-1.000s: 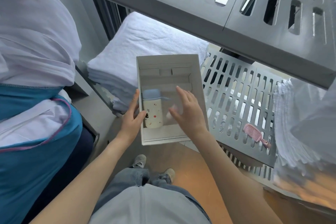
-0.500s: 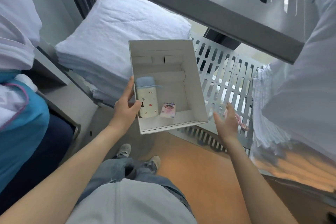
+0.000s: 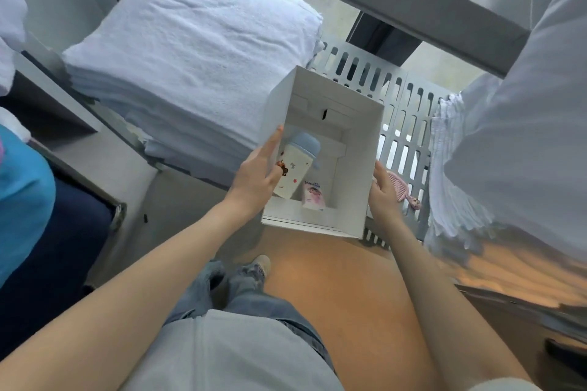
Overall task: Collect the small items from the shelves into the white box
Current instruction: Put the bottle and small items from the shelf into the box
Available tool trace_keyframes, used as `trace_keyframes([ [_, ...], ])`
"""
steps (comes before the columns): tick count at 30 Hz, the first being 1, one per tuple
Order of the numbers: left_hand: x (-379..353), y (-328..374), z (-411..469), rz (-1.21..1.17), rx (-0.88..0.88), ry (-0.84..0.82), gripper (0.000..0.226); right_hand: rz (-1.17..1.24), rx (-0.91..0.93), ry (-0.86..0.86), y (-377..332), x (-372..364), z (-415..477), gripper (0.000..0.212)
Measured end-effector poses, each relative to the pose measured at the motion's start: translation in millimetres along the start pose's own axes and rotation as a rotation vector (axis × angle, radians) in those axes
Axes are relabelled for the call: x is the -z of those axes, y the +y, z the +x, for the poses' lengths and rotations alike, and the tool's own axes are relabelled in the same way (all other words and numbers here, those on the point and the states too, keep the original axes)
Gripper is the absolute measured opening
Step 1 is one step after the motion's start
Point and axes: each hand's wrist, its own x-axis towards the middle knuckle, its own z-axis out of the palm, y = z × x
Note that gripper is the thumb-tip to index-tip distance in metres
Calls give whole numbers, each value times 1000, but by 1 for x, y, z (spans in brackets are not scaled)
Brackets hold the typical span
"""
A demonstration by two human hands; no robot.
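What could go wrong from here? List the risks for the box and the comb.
1. The left hand holds the box by one wall, out past the shelf and over the floor. With the bottle and packet inside, it may tip or slip from that grip.
2. The comb lies on the slotted shelf near its front edge. A hurried pick by the right hand could knock it off.

Right hand: can't tell if it grips the pink plastic comb, half hidden behind it. Left hand: only 1 thumb shows, the rest is behind the open white cardboard box. Small pink sachet: print unreadable. White hanging cloth: blurred, cut off at the right edge.
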Motion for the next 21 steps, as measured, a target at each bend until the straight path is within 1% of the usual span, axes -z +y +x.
trace_keyframes([
  [2,-2,0,3,29,-5,2,77,31,5,22,1,0,1,58],
  [6,-1,-1,7,41,-6,-12,76,81,4,40,1,1,5,46],
  [7,-1,-2,7,37,-5,-12,75,85,1,53,1,1,6,46],
  [9,-2,-2,6,48,10,0,73,92,2,66,1,2,6,54],
  [11,-4,0,5,107,25,32,72,94,3,50,3,6,5,63],
  [12,-6,3,4,139,27,46,71,85,8,37,6,8,6,65],
  [17,-9,8,4,214,37,97,66,55,61,60,15,13,13,52],
  [19,-12,9,3,243,47,117,65,41,79,81,15,13,12,51],
  [21,-14,13,3,265,50,136,65,13,143,102,12,13,7,55],
])
